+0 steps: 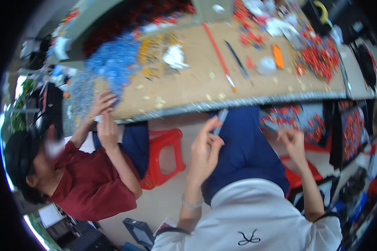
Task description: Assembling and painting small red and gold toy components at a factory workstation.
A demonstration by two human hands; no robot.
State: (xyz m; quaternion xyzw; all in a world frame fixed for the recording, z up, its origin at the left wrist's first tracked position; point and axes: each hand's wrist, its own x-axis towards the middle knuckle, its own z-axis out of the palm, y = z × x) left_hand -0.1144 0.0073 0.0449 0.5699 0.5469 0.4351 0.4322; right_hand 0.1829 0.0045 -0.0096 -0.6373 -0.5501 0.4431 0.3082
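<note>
Blue strip: small, pale, pinched upright between fingertips of left hand, held just below near edge of worktop, above blue lap. Left grip closed on strip. Right hand to right, apart from strip, fingers curled loosely, nothing visibly held. On worktop: red rod, dark tool, orange piece, blue heap far left, red heap right. Co-worker's hands at left worktop edge. Red stool between.
</note>
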